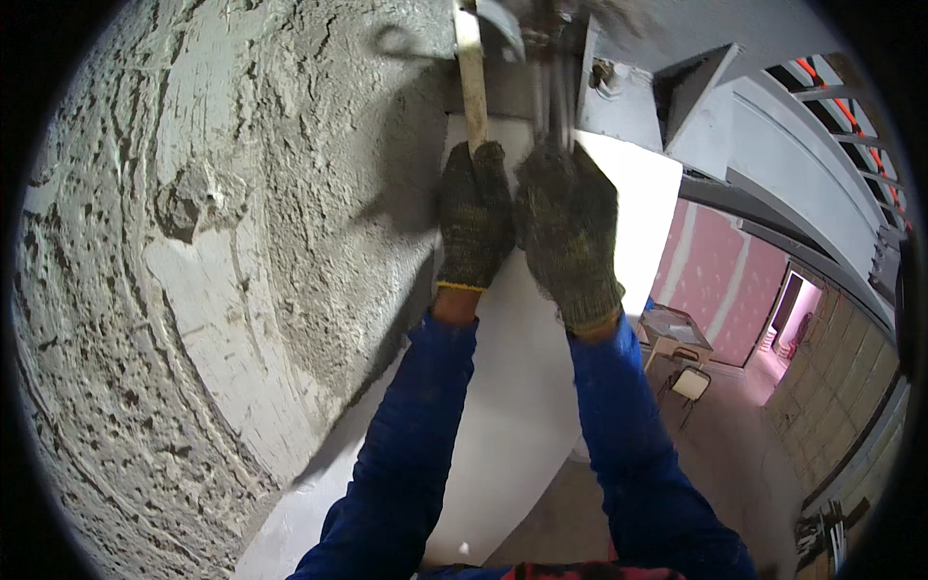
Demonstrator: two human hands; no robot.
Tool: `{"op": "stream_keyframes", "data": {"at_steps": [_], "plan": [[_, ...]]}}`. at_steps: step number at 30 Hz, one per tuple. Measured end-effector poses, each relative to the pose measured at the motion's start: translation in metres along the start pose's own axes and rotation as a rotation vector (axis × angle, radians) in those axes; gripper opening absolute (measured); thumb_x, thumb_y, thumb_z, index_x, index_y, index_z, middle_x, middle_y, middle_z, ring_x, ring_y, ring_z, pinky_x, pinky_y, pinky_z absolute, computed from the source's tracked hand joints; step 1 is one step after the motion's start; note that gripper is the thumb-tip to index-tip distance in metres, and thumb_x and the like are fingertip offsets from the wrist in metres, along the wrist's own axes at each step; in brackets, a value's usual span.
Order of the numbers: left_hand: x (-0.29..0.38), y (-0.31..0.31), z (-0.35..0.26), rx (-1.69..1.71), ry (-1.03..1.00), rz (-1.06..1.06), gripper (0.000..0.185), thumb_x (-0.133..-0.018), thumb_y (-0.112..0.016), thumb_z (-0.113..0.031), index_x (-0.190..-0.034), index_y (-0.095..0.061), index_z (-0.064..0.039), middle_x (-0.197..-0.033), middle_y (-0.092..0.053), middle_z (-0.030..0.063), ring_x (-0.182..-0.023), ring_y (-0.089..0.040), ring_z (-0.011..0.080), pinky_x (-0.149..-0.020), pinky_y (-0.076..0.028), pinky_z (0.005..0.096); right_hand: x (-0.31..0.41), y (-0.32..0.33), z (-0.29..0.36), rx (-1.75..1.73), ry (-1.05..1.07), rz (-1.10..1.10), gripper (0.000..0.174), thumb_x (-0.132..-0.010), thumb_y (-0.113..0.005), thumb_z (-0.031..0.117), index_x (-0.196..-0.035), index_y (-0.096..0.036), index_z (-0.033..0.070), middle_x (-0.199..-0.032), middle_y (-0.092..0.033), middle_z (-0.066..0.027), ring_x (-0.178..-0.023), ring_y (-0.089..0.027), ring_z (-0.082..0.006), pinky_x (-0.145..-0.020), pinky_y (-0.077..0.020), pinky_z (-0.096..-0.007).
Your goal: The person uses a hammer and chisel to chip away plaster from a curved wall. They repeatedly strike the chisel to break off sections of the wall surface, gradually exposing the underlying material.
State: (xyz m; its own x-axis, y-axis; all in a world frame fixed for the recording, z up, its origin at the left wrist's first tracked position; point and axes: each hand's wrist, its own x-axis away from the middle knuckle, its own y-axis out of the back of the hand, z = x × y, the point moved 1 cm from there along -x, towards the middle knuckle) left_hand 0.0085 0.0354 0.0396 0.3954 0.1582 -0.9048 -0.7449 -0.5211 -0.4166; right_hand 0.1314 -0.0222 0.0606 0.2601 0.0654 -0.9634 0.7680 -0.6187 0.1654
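Note:
Both of my hands wear dark, dirty knit work gloves and are raised at the upper middle, close beside each other. My left hand (475,214) is closed around the lower end of a narrow pale bar (473,90), which points upward. I cannot tell whether the bar is wood or metal. In my right hand (569,232) is a metal-shafted tool (554,94), blurred by motion; its top end is unclear against grey metalwork. Behind my hands is a smooth white wall surface (507,377), brightly lit at its right side.
Rough concrete (326,239) with a broken hollow (192,203) rises at left. Grey steel brackets (696,98) and a beam (805,181) run overhead at right. Below lie a table (678,326), a chair (691,383), pink wallboard (714,275) and a scrap pile (826,533).

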Motion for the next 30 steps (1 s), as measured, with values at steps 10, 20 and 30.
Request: {"op": "stream_keyframes", "data": {"at_steps": [10,20,30], "plan": [[0.001,-0.007,0.010,0.195,0.259,0.205,0.036,-0.111,-0.045,-0.030,-0.120,-0.061,0.001,-0.101,-0.068,0.0150,-0.086,-0.067,0.0271,-0.078,-0.055,0.0397,-0.012,0.002,-0.015,0.325,0.481,-0.215,0.034,-0.097,-0.067,0.021,-0.128,-0.067,0.009,-0.121,-0.071,-0.0086,-0.116,-0.065,-0.0283,-0.105,-0.0497,-0.0449],[-0.017,0.061,0.043,0.348,0.581,0.319,0.041,-0.111,-0.046,-0.033,-0.126,-0.058,0.004,-0.091,-0.063,0.0122,-0.077,-0.062,0.0240,-0.068,-0.056,0.0326,0.117,0.006,0.022,-0.481,-0.162,-0.163,0.042,-0.096,-0.070,0.039,-0.103,-0.066,-0.002,-0.084,-0.069,-0.0190,-0.074,-0.072,-0.0379,-0.065,-0.0569,-0.0432],[-0.056,0.121,0.038,0.722,0.832,0.832,0.043,-0.111,-0.049,-0.033,-0.136,-0.056,0.001,-0.103,-0.062,0.0060,-0.077,-0.060,0.0161,-0.065,-0.055,0.0239,0.312,0.077,0.097,-1.462,-1.092,0.530,0.041,-0.102,-0.068,0.040,-0.084,-0.065,0.003,-0.056,-0.054,0.0004,-0.046,-0.053,-0.0080,-0.043,-0.0453,-0.0282]]}}
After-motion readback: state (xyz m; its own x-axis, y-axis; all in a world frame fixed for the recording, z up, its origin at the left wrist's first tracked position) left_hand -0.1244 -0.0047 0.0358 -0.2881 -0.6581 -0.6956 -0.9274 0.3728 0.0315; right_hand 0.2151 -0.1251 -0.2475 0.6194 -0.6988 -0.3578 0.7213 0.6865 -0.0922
